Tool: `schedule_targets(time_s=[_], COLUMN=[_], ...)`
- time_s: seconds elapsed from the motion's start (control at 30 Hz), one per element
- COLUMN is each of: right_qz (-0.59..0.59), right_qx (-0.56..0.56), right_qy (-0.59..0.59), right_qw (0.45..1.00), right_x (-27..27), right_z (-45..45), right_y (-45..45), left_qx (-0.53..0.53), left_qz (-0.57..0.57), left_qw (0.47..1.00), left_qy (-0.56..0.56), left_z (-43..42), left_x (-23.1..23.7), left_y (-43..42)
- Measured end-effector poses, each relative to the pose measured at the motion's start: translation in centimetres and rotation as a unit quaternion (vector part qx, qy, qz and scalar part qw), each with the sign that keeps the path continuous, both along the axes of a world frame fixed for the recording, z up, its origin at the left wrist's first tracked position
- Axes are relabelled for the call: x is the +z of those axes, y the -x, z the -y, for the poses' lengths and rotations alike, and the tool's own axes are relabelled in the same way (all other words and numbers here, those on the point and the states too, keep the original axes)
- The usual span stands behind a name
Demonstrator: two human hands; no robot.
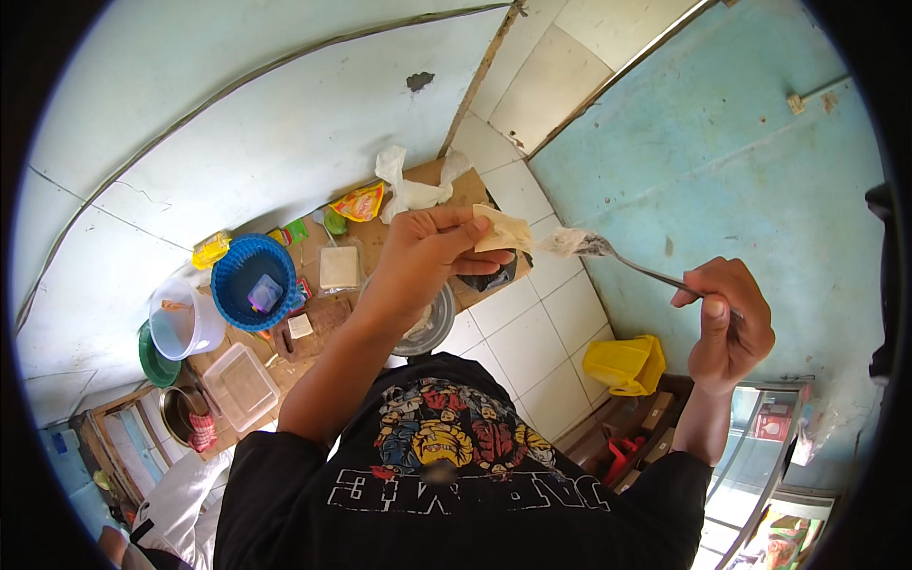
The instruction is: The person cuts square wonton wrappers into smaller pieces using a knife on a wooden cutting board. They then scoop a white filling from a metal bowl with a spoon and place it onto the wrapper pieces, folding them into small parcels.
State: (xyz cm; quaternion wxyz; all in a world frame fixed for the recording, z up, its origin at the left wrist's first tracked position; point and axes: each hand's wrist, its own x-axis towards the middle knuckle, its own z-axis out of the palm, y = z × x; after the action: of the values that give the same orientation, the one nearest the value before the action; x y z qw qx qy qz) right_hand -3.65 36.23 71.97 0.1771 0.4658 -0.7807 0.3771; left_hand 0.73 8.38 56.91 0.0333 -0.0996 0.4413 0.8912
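My left hand [445, 246] pinches a thin, pale food wrapper [502, 229] by its edge, raised above the work surface. In my right hand [730, 324] is a metal fork [645, 271], held by its handle. A clump of pale, greyish filling [570, 242] covers the fork's tines, close to the wrapper's right edge; whether they touch, I cannot tell. Below my left forearm, a round grey bowl [445, 320] with pale contents is partly hidden. To its left lies a square stack of pale wrappers [340, 267] in clear plastic.
On the cardboard-covered surface stand a blue basket [246, 320], a translucent bucket [206, 328], a clear plastic box [242, 388] and a metal pot [174, 410]. A wooden board [324, 320] lies nearer. A yellow bag [627, 365] sits at right. Another person's pale clothing [178, 506] shows lower left.
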Motion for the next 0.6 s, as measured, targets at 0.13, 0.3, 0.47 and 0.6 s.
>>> schedule_targets(time_s=[0.13, 0.3, 0.47, 0.6], right_qz=[0.014, 0.029, 0.035, 0.042], right_qx=[-0.015, 0.011, 0.011, -0.020], right_qy=[0.012, 0.018, 0.017, 0.056], right_qw=[1.000, 0.999, 0.999, 0.997], right_x=[-0.1, -0.5, -1.1, -1.1], right_z=[-0.1, 0.3, 0.7, 0.5], right_y=[0.1, -0.1, -0.1, -0.2], left_qx=[0.036, 0.014, -0.018, -0.008], left_qz=[-0.006, -0.013, -0.008, 0.012], left_qw=[0.997, 0.997, 0.998, 0.995], left_qy=[0.073, 0.077, 0.062, 0.097], left_z=[-1.0, -1.7, -1.9, -2.0], left_x=[-0.4, -0.7, -1.0, -2.8], left_y=[0.1, 0.2, 0.0, 0.1])
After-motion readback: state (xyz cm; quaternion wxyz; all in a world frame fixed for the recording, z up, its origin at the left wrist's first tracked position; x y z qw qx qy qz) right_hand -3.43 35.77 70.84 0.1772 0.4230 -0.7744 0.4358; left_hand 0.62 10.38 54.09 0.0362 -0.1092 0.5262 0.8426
